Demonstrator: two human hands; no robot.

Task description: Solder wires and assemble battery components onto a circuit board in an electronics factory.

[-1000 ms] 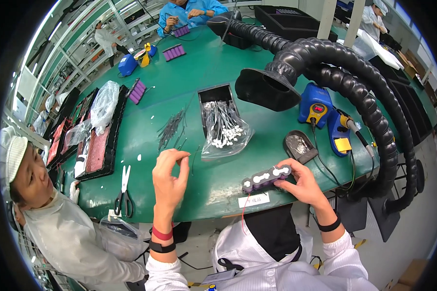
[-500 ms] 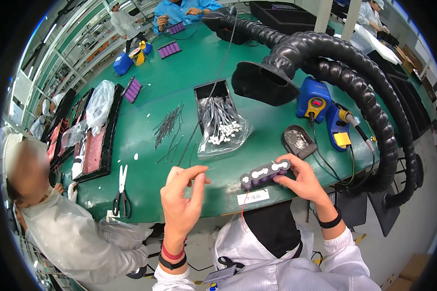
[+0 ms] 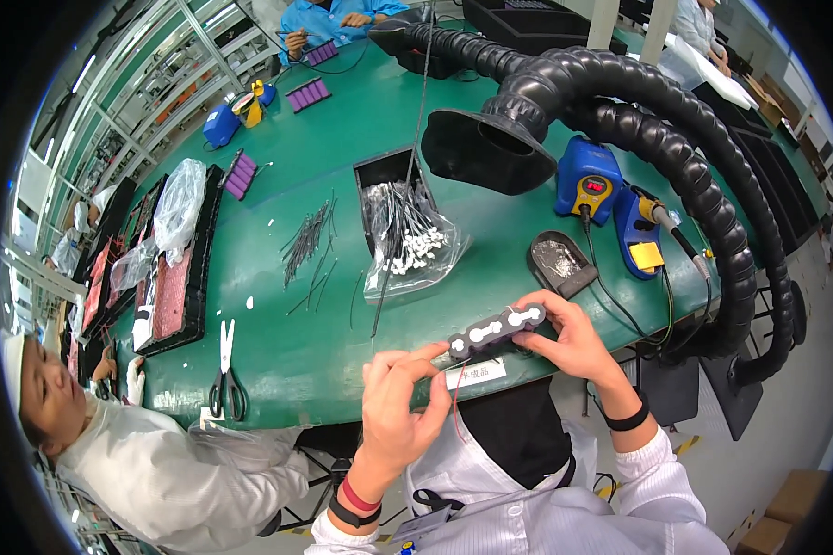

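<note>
My right hand point(image 3: 569, 338) grips a dark battery pack point(image 3: 496, 330) with white metal tabs on top, held just above the near edge of the green table point(image 3: 342, 277). My left hand point(image 3: 400, 402) is closed at the pack's left end, pinching a thin red wire point(image 3: 455, 398) that hangs down from it. Just behind lies a clear bag of black wires with white connectors point(image 3: 405, 245), spilling from a black bin point(image 3: 384, 176). A loose bunch of thin black wires point(image 3: 310, 245) lies to its left.
A black flexible fume hose with hood point(image 3: 620, 102) arches over the right side. A blue soldering station point(image 3: 588, 180), iron holder point(image 3: 643, 236) and tip-cleaner tray point(image 3: 557, 261) stand right. Scissors point(image 3: 224, 379) lie left, near black trays point(image 3: 171, 268). A person in white point(image 3: 111, 444) sits left; others work far back.
My left hand came back from the table surface to the left end of the pack and closed on the red wire. The right hand kept holding the pack.
</note>
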